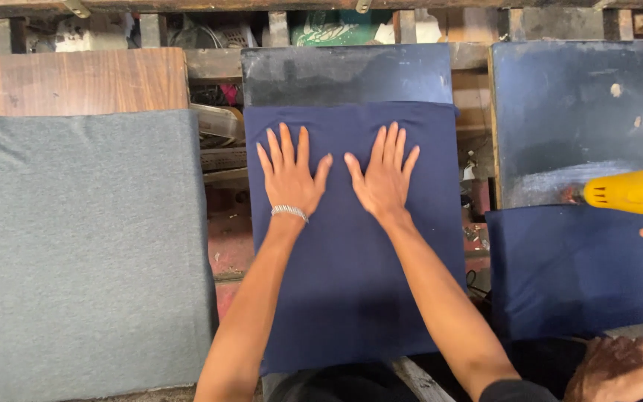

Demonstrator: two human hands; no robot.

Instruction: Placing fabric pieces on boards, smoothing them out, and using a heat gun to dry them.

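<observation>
Both hands lie flat, fingers spread, on the navy cloth (351,283) stretched over the middle board (347,74): left hand (290,177) at 11 o'clock, right hand (383,175) at 1 o'clock. Neither grips. The cloth looks soft, light and limp, likely to wrinkle; its edges seem best for taking hold.

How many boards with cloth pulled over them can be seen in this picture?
3. A grey cloth board at the left; a navy cloth board in the middle under the left hand and right hand; another navy one at the right, partly cut off.
</observation>
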